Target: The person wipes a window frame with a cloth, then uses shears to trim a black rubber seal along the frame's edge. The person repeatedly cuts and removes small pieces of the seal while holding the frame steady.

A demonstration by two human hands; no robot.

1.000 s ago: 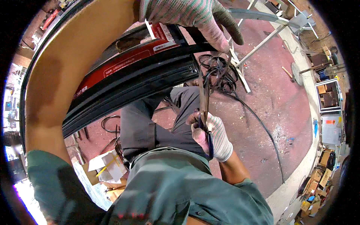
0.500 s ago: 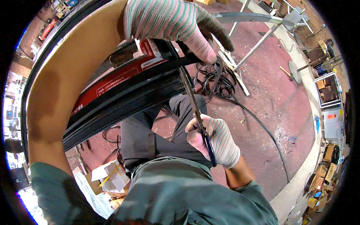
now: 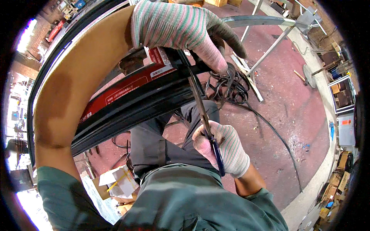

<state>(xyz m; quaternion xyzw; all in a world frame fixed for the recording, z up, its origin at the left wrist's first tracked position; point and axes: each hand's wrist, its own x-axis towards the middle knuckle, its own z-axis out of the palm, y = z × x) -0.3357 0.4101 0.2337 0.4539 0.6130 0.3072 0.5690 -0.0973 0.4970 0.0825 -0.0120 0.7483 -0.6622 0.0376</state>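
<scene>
My left hand (image 3: 181,32), in a striped knit glove with dark-coated fingers, reaches over the corner of a black frame (image 3: 131,104). Its thumb and fingers close on a black rubber strip (image 3: 199,68) along that corner. Lower down, my gloved right hand (image 3: 227,148) grips scissors (image 3: 203,109) by their dark blue handles. The long metal blades point up and away, with their tips against or very near the strip just below my left hand. Whether they touch it I cannot tell. A red printed label (image 3: 127,86) runs along the frame.
Black hose or strip lies coiled (image 3: 231,88) on the red floor, one length trailing toward me. Beyond it stands a metal frame stand (image 3: 271,50). A hammer (image 3: 300,78) lies farther right. Cartons (image 3: 341,169) line the right edge; an open box with papers (image 3: 119,181) sits at lower left.
The whole view has shifted slightly, so everything appears a little farther right and lower. Both hands keep their hold, and the scissors stay close to the frame's corner.
</scene>
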